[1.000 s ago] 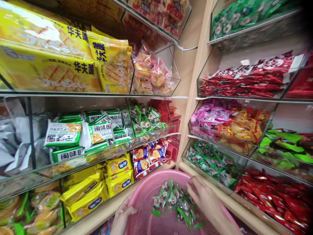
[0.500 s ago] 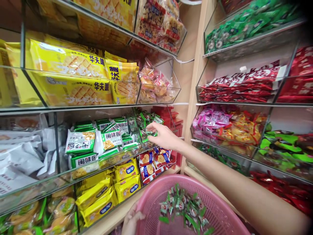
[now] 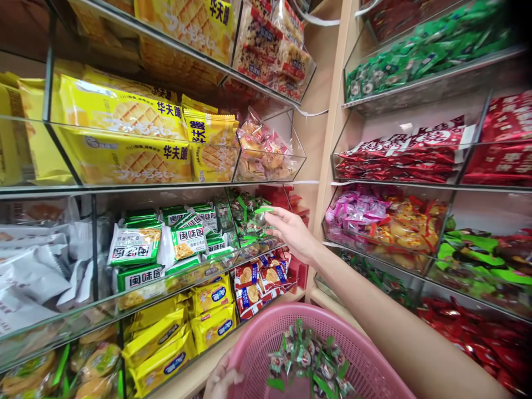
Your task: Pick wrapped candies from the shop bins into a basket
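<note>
A: In the head view, what edges surround the right hand point(image 3: 288, 227)?

B: Overhead is the upper shelf's front edge point(image 3: 166, 190); below runs the clear front panel point(image 3: 166, 291). The hand sits in the gap between them, near the panel's right end. Red packs point(image 3: 296, 199) sit just behind it, toward the wooden post point(image 3: 326, 144).

A: And the room lower down?

B: The pink basket point(image 3: 313, 311) stands below, its far rim near the red-and-blue packs point(image 3: 264, 277) but well apart from the right hand. The right forearm point(image 3: 382, 305) slants past the basket's right edge, up from the lower right corner of the view.

A: How is that hand posed?

B: Palm turned downward, thumb and fingers pinching one green-tipped candy point(image 3: 262, 210) at the edge of the heap of green candies point(image 3: 245, 206). Whether the candy touches the heap, I can't tell.

A: The left hand point(image 3: 224, 379)?

B: Blurred, at the basket's left edge, its fingers closed on the rim.

A: Inside the basket?

B: A loose pile of wrapped candies point(image 3: 307, 354), green-ended too, around the middle, with bare floor showing toward the near edge.
</note>
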The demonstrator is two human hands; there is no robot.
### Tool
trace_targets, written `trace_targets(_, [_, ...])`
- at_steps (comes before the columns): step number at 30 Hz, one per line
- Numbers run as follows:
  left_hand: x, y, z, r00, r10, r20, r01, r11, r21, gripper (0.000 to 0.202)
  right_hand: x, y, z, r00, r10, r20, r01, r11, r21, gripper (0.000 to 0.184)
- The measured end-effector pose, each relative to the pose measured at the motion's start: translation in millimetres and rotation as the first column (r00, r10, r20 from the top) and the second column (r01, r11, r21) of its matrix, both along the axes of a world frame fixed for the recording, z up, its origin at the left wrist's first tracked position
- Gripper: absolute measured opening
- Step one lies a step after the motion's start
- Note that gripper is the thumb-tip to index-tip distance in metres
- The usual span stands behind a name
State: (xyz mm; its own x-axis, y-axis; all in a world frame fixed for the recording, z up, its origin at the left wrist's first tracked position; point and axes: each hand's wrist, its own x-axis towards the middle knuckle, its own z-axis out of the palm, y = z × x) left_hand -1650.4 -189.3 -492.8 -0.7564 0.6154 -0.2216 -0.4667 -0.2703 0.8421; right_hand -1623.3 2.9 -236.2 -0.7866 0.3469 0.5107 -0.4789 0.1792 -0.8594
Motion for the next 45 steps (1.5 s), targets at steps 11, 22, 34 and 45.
trace_targets(11, [-0.5, -0.1, 1.4, 0.998, 0.058, -0.04, -0.062, 0.992, -0.112, 0.052, 89.0, 6.8, -52.6, 0.969, 0.248, 0.005, -0.228, 0.898, -0.376, 0.029])
trace_targets(22, [10.0, 1.3, 10.6, 0.999, 0.033, 0.035, -0.028, 0.992, -0.125, 0.054, 125.4, 32.8, -170.6, 0.972, 0.205, 0.119, -0.015, 0.556, -0.831, 0.018])
trace_targets(34, [12.2, 0.1, 6.9, 0.997, 0.061, 0.05, -0.051, 0.981, -0.186, 0.064, 134.9, 22.4, -182.9, 0.928, 0.249, 0.277, 0.105, 0.537, -0.837, 0.032])
trace_targets(45, [18.5, -1.0, 16.5, 0.999, 0.014, 0.05, -0.006, 0.987, -0.159, 0.067, 133.6, 21.3, -199.1, 0.829, -0.417, 0.372, 0.42, 0.904, 0.079, 0.03])
